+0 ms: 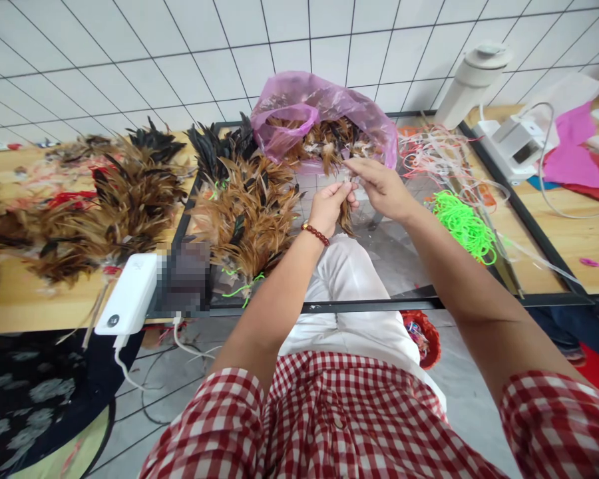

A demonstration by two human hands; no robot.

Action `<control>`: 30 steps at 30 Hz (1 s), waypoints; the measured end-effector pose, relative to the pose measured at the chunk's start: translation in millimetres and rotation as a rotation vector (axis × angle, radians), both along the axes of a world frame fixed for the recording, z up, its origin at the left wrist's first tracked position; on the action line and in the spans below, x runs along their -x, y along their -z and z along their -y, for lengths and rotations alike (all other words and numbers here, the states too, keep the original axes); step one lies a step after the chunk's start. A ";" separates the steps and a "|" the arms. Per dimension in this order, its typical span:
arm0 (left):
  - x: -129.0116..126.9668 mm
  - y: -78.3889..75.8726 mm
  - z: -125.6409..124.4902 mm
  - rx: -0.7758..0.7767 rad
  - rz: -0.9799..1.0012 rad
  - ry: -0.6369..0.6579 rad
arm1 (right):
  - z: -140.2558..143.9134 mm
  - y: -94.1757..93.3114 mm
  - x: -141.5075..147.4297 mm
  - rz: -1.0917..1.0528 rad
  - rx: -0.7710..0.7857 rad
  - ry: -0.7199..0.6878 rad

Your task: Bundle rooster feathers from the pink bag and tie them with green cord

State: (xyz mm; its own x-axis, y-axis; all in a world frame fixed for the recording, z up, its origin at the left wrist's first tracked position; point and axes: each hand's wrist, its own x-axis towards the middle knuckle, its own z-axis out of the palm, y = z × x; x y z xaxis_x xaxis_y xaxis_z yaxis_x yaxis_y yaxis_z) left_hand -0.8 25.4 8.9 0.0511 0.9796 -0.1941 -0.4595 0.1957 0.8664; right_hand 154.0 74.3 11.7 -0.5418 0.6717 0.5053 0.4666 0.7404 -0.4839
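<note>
My left hand (328,207), with a beaded bracelet at its wrist, is closed around the pale ends of a small bunch of brown feathers (347,218). The feather tips hang below its fingers. Close against it, my right hand (382,189) reaches in with fingers stretched out; its thumb side is partly hidden. Behind both hands is a pink plastic bag (324,90), its mouth facing me and loose brown feathers (327,143) inside. To the left lies a pile of brown feather bunches (249,219), some with green ties, and black feathers (224,150) behind it.
Green cords (462,226) and pale plastic strips (432,152) lie to the right. A white bottle (472,83) and a power strip (499,150) stand farther right. More feathers (144,206) and a white power bank (130,293) are left. A dark frame edge (369,305) crosses in front.
</note>
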 end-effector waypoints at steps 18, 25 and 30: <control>0.3 2.4 5.5 0.037 0.109 0.203 | 13.5 -3.9 12.2 -0.629 0.904 -0.169; -7.3 10.7 4.1 0.031 0.047 0.145 | 8.3 4.7 15.6 -0.636 0.799 0.048; -11.7 16.2 2.4 0.000 0.085 0.081 | -20.6 -1.6 9.4 -0.368 0.539 0.250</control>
